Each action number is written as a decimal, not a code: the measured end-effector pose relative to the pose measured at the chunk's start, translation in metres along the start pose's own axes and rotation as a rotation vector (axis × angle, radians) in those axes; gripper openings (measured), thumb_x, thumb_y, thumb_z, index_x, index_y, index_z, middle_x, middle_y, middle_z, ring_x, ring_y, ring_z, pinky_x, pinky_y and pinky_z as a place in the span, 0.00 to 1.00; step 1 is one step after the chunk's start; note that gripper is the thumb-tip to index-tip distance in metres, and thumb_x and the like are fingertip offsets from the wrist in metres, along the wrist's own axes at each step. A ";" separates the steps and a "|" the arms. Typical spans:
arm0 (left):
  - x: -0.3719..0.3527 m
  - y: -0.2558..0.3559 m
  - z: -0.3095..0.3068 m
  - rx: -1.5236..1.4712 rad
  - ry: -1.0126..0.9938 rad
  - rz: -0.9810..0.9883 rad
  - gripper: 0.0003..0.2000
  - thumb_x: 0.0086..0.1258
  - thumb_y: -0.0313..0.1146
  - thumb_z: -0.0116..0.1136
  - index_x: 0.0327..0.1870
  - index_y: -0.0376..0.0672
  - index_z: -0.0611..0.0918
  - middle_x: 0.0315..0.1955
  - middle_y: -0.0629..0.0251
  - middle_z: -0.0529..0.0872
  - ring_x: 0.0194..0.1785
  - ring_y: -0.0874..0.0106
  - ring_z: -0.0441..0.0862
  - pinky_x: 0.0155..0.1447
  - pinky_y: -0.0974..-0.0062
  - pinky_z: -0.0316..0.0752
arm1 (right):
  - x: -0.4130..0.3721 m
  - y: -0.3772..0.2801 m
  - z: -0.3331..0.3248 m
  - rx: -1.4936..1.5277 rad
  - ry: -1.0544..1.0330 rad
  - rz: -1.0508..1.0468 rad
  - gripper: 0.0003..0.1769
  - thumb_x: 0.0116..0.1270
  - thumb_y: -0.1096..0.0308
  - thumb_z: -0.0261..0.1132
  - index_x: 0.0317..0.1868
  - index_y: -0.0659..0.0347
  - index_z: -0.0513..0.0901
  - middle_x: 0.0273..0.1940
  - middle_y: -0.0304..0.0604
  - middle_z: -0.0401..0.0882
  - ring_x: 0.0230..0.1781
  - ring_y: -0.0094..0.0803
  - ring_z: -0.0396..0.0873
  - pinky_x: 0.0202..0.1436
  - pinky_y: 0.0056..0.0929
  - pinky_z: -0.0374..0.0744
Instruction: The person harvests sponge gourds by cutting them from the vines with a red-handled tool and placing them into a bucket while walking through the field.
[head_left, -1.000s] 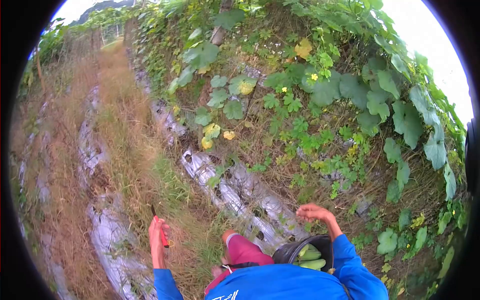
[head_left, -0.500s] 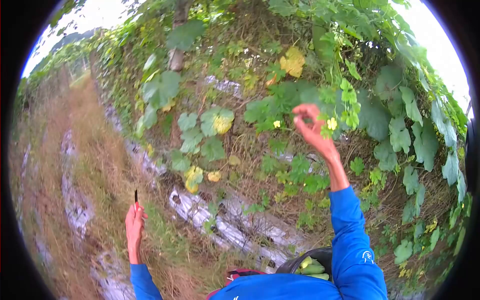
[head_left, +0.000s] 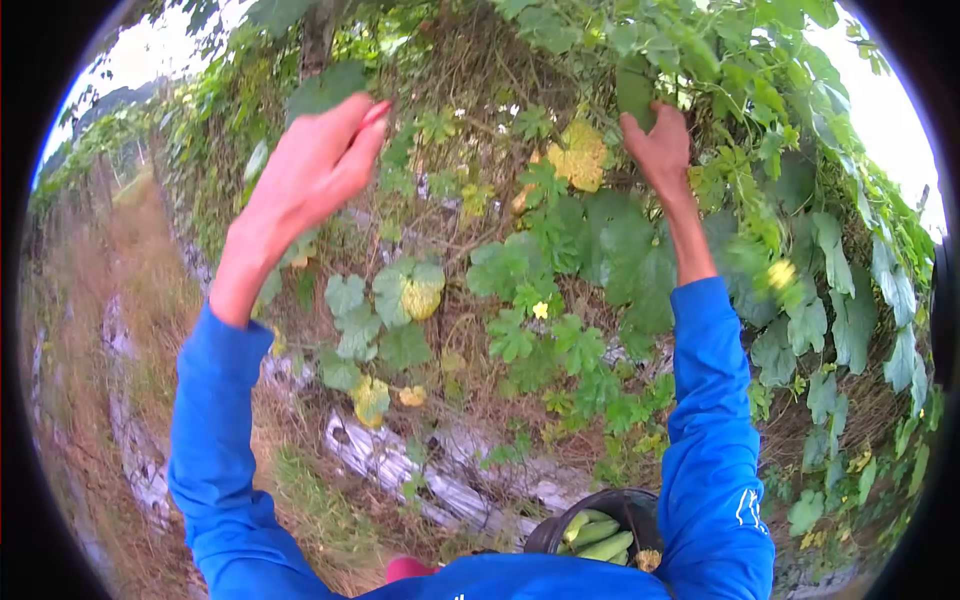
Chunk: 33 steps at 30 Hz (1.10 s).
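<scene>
My left hand is raised at the left of the vines, its fingers closed around a knife. Only a bit of the knife's red handle shows at the fingertips; its blade cannot be made out. Higher on the right, my right hand grips the lower end of a long green gourd hanging among the leaves. Near that hand are a large yellowed leaf and broad green leaves. Foliage hides the gourd's upper end.
Below my right arm stands a black bucket holding several pale green gourds. Silvery plastic sheeting covers part of the ground. Dry grass runs along the left, and dense vines with hanging leaves fill the right.
My left hand has risen from low left to vine height with the knife. My right hand has moved up and taken hold of the hanging gourd. A flowering shoot at the right is blurred by motion.
</scene>
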<state>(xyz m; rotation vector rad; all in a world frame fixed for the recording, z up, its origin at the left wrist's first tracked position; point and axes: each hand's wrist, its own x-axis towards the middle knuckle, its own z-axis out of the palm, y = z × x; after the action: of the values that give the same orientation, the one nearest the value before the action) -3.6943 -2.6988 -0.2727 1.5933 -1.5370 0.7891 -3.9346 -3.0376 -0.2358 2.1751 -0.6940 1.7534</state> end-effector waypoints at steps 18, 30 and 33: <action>0.238 0.064 0.082 0.768 0.104 0.492 0.28 0.66 0.47 0.61 0.63 0.40 0.73 0.51 0.52 0.82 0.50 0.56 0.80 0.51 0.61 0.77 | 0.037 0.004 0.025 0.096 0.041 0.075 0.44 0.51 0.45 0.67 0.56 0.79 0.70 0.58 0.69 0.68 0.57 0.59 0.74 0.60 0.50 0.76; 0.304 0.058 0.137 0.027 0.028 0.823 0.14 0.70 0.41 0.55 0.50 0.44 0.81 0.36 0.54 0.86 0.39 0.59 0.85 0.45 0.63 0.80 | 0.017 0.009 0.011 0.259 -0.161 0.108 0.41 0.52 0.45 0.67 0.56 0.70 0.67 0.41 0.65 0.81 0.42 0.60 0.82 0.49 0.49 0.82; 0.307 0.054 0.151 0.244 0.219 0.931 0.13 0.71 0.41 0.52 0.47 0.43 0.81 0.28 0.52 0.85 0.36 0.58 0.86 0.41 0.61 0.80 | 0.015 0.014 0.013 0.240 -0.189 0.119 0.43 0.52 0.45 0.67 0.58 0.72 0.66 0.42 0.66 0.81 0.43 0.62 0.81 0.49 0.50 0.81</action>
<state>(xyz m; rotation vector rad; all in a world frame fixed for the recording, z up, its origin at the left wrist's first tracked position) -3.7351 -2.9851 -0.0819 0.8259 -2.0620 1.6327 -3.9288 -3.0587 -0.2255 2.5346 -0.7008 1.7861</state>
